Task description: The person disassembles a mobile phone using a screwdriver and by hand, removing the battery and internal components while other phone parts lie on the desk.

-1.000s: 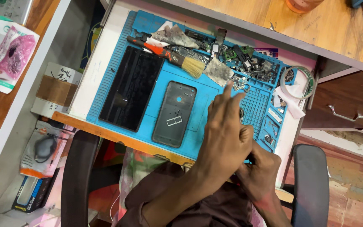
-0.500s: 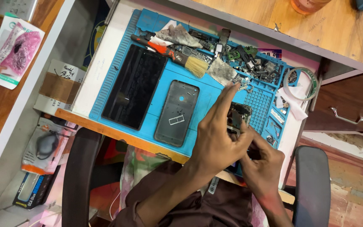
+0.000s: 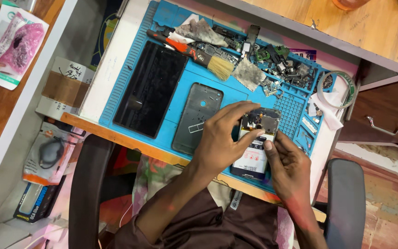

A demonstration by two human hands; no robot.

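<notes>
Opened black phone body (image 3: 255,147), battery exposed: light, rigid, fragile. Your left hand (image 3: 222,138) and right hand (image 3: 287,162) pinch its edges; hold there.

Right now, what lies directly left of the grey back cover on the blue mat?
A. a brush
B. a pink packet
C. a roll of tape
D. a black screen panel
D: the black screen panel lies flat on the mat, just left of the back cover.
</notes>
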